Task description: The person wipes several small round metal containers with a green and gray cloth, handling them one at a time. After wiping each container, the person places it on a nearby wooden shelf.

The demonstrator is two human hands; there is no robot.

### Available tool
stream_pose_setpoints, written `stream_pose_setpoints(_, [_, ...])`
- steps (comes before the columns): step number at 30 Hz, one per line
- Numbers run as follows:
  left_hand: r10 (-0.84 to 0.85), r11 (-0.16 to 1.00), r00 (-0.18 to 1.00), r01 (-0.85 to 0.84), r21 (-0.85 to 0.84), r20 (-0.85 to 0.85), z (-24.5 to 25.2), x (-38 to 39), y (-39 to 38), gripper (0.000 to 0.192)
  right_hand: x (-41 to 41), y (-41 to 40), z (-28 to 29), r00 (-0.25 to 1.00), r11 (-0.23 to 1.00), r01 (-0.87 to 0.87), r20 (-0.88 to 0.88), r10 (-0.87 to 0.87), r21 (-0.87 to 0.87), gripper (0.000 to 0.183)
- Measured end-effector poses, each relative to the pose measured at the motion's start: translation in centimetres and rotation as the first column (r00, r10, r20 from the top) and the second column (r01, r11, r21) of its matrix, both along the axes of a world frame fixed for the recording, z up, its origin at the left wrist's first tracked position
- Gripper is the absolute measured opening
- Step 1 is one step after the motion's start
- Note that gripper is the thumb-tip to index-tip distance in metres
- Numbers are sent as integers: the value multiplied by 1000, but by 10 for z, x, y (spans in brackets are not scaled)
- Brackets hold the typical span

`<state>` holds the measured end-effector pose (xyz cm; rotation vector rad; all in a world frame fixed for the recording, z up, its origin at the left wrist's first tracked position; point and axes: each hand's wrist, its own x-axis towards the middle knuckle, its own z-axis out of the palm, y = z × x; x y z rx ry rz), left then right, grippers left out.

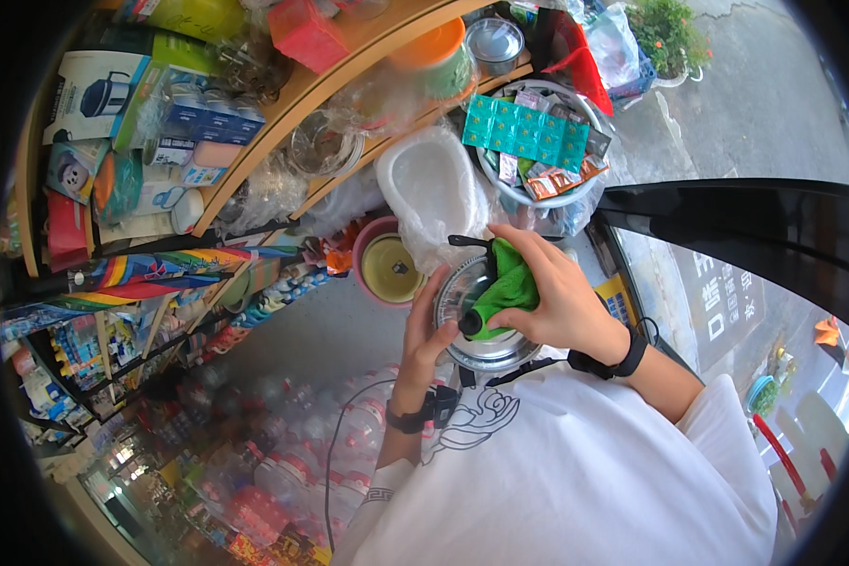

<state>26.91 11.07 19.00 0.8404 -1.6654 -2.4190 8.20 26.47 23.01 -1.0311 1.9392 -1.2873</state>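
Note:
In front of my chest, my left hand (423, 343) supports the left side of a round, shiny metal pot (497, 358) with what looks like a clear lid. Its fingers and thumb rest along the rim. A black knob (471, 323) shows near my left thumb, and a black looped handle (469, 241) juts out at the far side. My right hand (573, 301) grips a bunched green cloth (513, 289), pressed against the top of the pot. The cloth and fingers hide much of the lid.
Wooden shelves (290, 106) with boxed and plastic-wrapped goods curve along the left. Beyond the pot are a wrapped white basin (428, 170), a pink-rimmed tub (385, 265) and a bowl of sachets (566, 201). Bottled drinks (297, 453) stand at lower left; a black door frame (736, 219) is right.

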Motion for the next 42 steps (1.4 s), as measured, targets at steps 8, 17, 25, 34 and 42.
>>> stream_pose_setpoints(8, [25, 999, 1000, -25, -38, -3, -1, 2, 4, 92, -1, -2, -21, 951, 980, 186, 239, -197, 71, 69])
stream_pose_setpoints(17, [9, 1000, 1000, -9, 13, 0, -11, -9, 8, 106, -7, 9, -17, 998, 999, -33, 62, 32, 13, 92])
stream_pose_setpoints(25, [-104, 992, 994, 105, -76, 11, -12, -20, 10, 98, 2, 8, -8, 967, 983, -103, -216, 136, 155, 96])
stream_pose_setpoints(34, [-187, 982, 982, 188, -35, 20, -4, -17, 2, 94, -14, 5, -43, 968, 987, 159, 197, -156, 0, 40])
stream_pose_setpoints(42, [-174, 985, 983, 174, 9, 57, -25, -7, 19, 88, -14, 14, -35, 987, 996, -66, 151, 57, 55, 63])
